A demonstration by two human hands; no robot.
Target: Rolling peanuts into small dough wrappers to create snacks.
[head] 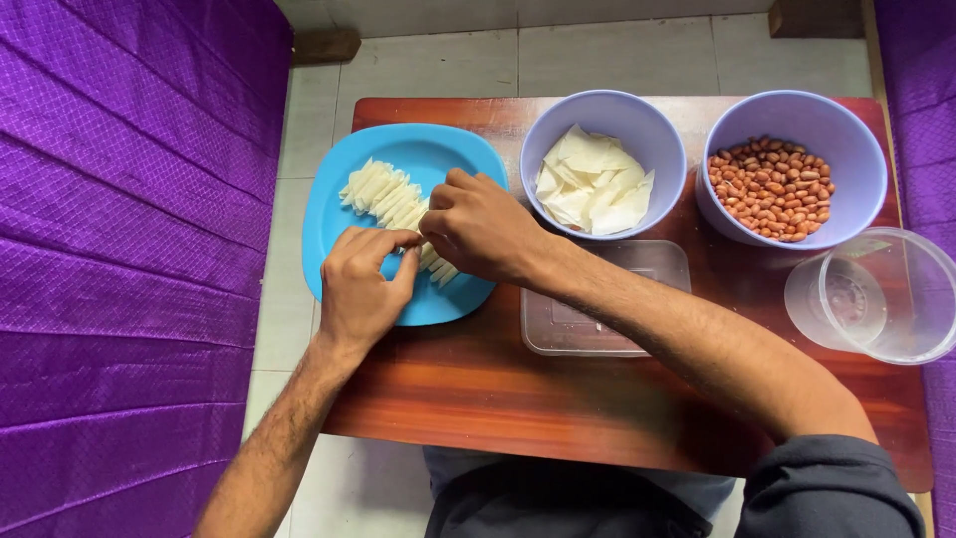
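While I watch from above, both hands meet over the plate.
Left hand (357, 289): fingers pinched on a rolled wrapper (410, 239).
Blue plate (339, 214): table's far-left corner, carrying the row of rolls (383, 194).
Right hand (481, 224): fingertips closed on that wrapper.
Wrapper bowl (637, 120): far edge, middle.
Peanut bowl (856, 139): far-right corner.

Pale rolled wrappers (390, 199) rowed on blue plate (334, 214)

A lavender bowl of peanuts (773, 188) stands near a clear empty tub (876, 297); a clear flat lid (597, 319) lies on the wooden table (558, 399).
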